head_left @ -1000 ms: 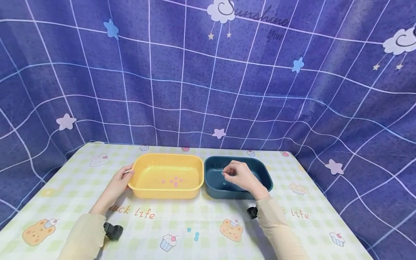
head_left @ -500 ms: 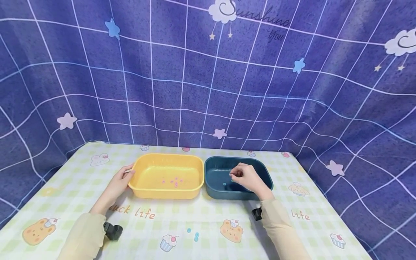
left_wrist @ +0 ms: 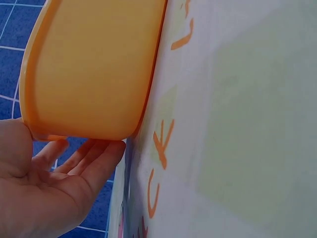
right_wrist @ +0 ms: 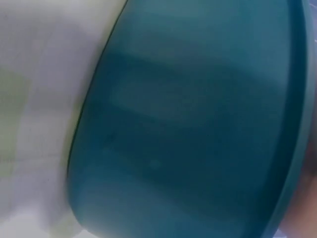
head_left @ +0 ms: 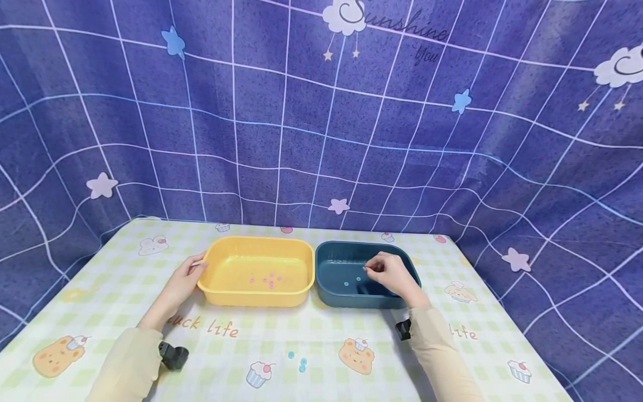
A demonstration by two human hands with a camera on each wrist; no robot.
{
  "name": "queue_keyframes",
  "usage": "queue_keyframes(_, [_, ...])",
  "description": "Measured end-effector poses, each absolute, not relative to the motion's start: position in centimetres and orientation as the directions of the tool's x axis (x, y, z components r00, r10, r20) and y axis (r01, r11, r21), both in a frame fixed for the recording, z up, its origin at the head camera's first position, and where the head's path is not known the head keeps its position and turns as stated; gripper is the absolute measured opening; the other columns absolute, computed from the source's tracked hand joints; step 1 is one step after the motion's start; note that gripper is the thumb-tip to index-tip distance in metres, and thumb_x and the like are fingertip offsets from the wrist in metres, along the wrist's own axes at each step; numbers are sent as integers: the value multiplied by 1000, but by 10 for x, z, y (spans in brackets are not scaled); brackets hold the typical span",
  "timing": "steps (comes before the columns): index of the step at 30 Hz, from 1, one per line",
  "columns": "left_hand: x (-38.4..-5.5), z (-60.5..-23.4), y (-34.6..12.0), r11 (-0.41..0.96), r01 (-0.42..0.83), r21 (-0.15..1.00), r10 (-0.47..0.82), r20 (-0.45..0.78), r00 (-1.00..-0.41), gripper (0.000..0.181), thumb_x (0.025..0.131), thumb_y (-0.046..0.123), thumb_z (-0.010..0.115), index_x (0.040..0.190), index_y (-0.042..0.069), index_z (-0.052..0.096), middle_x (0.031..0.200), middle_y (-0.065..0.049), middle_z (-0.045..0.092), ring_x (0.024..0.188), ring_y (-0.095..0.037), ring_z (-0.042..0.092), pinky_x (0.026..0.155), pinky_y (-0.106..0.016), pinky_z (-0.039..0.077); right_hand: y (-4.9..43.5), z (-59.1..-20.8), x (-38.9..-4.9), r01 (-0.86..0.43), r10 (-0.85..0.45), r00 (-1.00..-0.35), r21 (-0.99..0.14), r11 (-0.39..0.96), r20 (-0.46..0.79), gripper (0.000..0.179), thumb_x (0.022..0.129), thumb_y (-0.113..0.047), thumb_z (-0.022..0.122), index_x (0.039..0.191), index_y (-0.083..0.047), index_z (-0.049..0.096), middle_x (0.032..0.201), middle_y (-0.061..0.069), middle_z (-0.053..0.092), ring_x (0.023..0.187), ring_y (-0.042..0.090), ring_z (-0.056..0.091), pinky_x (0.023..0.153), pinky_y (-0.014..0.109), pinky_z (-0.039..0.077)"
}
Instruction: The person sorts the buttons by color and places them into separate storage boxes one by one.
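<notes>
Right of centre, our right hand [head_left: 389, 272] is hovering, fingertips together (on a bead, we cannot tell) over beads [head_left: 359, 278] in the blue tray [head_left: 359, 300]; we should be releasing low. Our left hand [head_left: 181, 282], fingers loose, is touching the yellow tray [head_left: 256, 298].

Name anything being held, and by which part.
The left hand holds the yellow bin by its left end; whether the right hand pinches anything cannot be told.

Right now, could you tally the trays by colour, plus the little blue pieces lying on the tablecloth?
Yellow tray: 1
Dark blue tray: 1
Little blue pieces on the tablecloth: 3
Total: 5
</notes>
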State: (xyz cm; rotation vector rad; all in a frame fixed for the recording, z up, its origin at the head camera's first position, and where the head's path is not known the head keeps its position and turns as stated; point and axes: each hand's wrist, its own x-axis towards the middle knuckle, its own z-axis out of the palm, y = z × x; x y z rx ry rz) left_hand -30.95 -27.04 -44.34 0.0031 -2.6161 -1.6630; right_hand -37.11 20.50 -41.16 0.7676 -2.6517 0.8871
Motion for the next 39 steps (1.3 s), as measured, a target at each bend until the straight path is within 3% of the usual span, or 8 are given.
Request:
queue_keyframes(19, [-312,-447,-272,432,16,902,-30,33,-999,61,102,37,32,147,-2,19,140,-34,35,122,-45,47,76,-19,54,221,-421,-374,-504,-335,-854,-472,724,398,6,81,-13,72,80,-7,73,73,-3,61,62,4,52,56,19,46])
queue_keyframes(30, [-311,-445,-271,422,23,907,-14,32,-999,62,102,37,31,147,-2,17,142,-34,33,124,-45,45,82,-26,56,225,-423,-371,-471,-296,-870,-481,740,395,5,81,-13,73,81,-8,73,73,-2,61,62,5,49,55,20,44])
queue_keyframes(39, [-310,-442,-270,422,13,906,-15,21,-1000,60,103,36,31,148,-2,17,139,-35,36,119,-44,49,74,-16,53,219,-416,-361,-486,-314,-866,-508,711,389,5,84,-15,70,83,-11,73,71,-4,58,60,8,46,54,20,41])
